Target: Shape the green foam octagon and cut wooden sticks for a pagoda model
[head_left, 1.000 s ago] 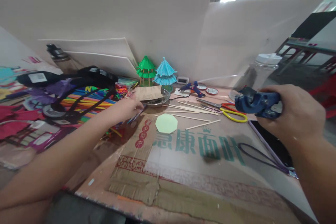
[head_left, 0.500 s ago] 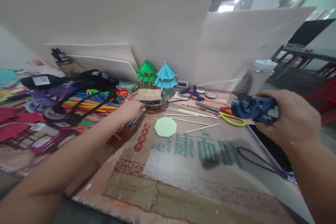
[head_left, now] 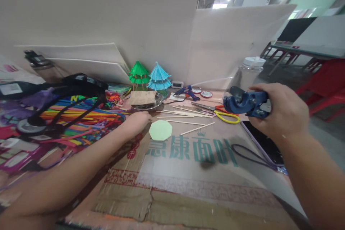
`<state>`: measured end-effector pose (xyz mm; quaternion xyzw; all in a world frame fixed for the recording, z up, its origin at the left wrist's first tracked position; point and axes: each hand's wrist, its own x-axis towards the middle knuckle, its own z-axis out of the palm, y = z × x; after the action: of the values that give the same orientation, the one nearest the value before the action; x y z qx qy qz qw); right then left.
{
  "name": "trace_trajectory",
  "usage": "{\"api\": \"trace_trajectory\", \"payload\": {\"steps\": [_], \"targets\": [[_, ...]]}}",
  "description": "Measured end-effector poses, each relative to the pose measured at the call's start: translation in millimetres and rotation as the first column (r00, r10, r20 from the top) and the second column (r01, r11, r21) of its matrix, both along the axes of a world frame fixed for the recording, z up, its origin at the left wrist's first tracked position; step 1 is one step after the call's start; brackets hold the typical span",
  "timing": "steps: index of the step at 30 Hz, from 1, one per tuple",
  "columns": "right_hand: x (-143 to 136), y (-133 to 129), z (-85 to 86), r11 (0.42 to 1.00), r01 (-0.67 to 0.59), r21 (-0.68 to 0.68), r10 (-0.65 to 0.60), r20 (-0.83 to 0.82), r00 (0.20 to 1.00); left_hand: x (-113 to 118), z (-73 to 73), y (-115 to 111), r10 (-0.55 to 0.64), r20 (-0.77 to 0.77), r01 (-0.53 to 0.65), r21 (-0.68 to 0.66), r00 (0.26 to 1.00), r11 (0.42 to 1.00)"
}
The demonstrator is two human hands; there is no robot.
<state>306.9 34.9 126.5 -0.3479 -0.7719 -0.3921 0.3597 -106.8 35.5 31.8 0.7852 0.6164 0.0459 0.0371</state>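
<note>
My left hand is low over the cardboard, beside a pale green paper octagon. Its fingers are curled together, and whatever they may hold is hidden. At the right, my right hand grips a dark blue plastic tool with a curved, hooked end, raised above the table. Several thin wooden sticks lie just behind the octagon. Past my left hand is a clear round dish with a piece of brown card on top.
Green and blue paper pavilions stand at the back near a glue gun. Yellow-handled scissors, a phone and a lidded bottle are to the right. Colourful pipe cleaners and black straps crowd the left.
The view has swung right, so things appear farther left. My left hand has shifted nearer the octagon, and the slim bluish item beneath it is out of sight. My right hand keeps its grip.
</note>
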Motion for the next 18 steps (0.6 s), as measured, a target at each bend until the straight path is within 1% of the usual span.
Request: {"api": "trace_trajectory", "payload": {"steps": [2, 3, 4, 6, 7, 8, 9, 10, 11, 12, 13, 14, 15, 16, 17, 18], "targets": [[0, -2, 1.0, 1.0, -0.017, -0.008, 0.017, -0.007, 1.0, 4, 1.8, -2, 0.039, -0.003, -0.039, -0.038, 0.999, 0.999], [0, -2, 1.2, 0.999, -0.024, -0.029, 0.024, -0.015, 1.0, 9, 6.3, -6, 0.057, -0.002, -0.057, -0.05, 0.998, 0.997], [0, -3, 1.3, 0.998, -0.029, -0.056, 0.027, -0.025, 0.999, 17, 13.5, -13, 0.061, 0.005, -0.061, -0.052, 0.998, 0.997], [-2, -3, 0.8, 0.994, -0.028, -0.106, 0.024, -0.045, 0.999, 39, 35.0, -37, 0.003, 0.088, 0.004, -0.081, 0.996, 0.997], [-2, -3, 0.3, 0.993, -0.031, -0.115, 0.025, -0.05, 0.998, 52, 48.2, -53, -0.081, 0.174, 0.101, -0.113, 0.981, 0.988], [-3, -3, -0.2, 0.993, -0.036, -0.115, 0.03, -0.047, 0.998, 66, 61.8, -69, -0.183, 0.382, 0.267, -0.179, 0.906, 0.947], [-3, -2, -0.7, 0.993, -0.042, -0.107, 0.038, -0.039, 0.998, 80, 74.8, -85, -0.236, 0.529, 0.403, -0.224, 0.815, 0.888], [-4, -2, -1.1, 0.994, -0.049, -0.1, 0.046, -0.031, 0.998, 92, 85.8, -97, -0.295, 0.608, 0.521, -0.233, 0.737, 0.821], [-4, -2, -1.3, 0.993, -0.05, -0.107, 0.047, -0.027, 0.999, 101, 94.1, -104, -0.352, 0.634, 0.584, -0.197, 0.689, 0.788], [-4, -2, -1.4, 0.991, -0.047, -0.123, 0.044, -0.029, 0.999, 109, 98.7, -105, -0.399, 0.612, 0.588, -0.137, 0.683, 0.797], [-5, -2, -1.3, 0.989, -0.04, -0.146, 0.035, -0.038, 0.999, 114, 99.6, -100, -0.442, 0.545, 0.56, -0.062, 0.712, 0.826], [-5, -3, -1.1, 0.985, -0.038, -0.166, 0.03, -0.052, 0.998, 117, 96.6, -89, -0.457, 0.443, 0.502, 0.018, 0.771, 0.865], [-5, -3, -0.8, 0.982, -0.039, -0.182, 0.027, -0.067, 0.997, 118, 90.4, -73, -0.44, 0.324, 0.439, 0.079, 0.838, 0.895], [-5, -4, -0.5, 0.98, -0.04, -0.194, 0.025, -0.079, 0.997, 119, 81.7, -54, -0.38, 0.197, 0.365, 0.112, 0.904, 0.924], [-5, -4, -0.1, 0.979, -0.04, -0.199, 0.023, -0.086, 0.996, 119, 71.3, -34, -0.316, 0.066, 0.307, 0.111, 0.947, 0.945], [-5, -4, 0.3, 0.979, -0.035, -0.201, 0.017, -0.088, 0.996, 120, 60.0, -15, -0.29, 0.023, 0.287, 0.104, 0.957, 0.952]]}}
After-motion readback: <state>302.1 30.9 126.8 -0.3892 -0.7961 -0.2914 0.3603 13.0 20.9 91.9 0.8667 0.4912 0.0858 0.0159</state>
